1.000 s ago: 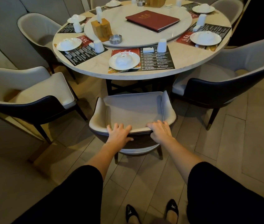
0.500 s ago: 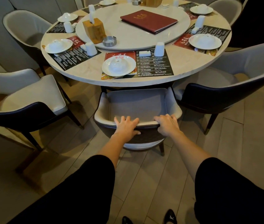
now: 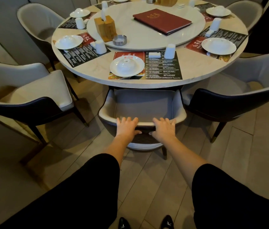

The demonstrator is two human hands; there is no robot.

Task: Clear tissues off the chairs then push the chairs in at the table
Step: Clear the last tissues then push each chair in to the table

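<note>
A grey-cushioned chair with a dark back (image 3: 142, 104) stands straight in front of me, its seat front tucked under the edge of the round marble table (image 3: 95, 76). My left hand (image 3: 126, 127) and my right hand (image 3: 163, 128) both grip the top of its backrest, fingers over the rim and thumbs on the dark outer side. The seat looks bare; I see no tissue on it. A second chair (image 3: 31, 96) stands pulled out at the left and a third chair (image 3: 239, 95) at the right, both with bare seats.
The table carries place settings with plates, upturned cups and placemats, a turntable (image 3: 147, 37) with a red menu (image 3: 161, 20), a wooden holder and an ashtray. More chairs stand at the far left (image 3: 38, 22) and far right (image 3: 246, 12). A wall panel runs along the left.
With both hands on its backrest, the chair has slid forward until its seat front went under the table edge. I have stepped closer to the table.
</note>
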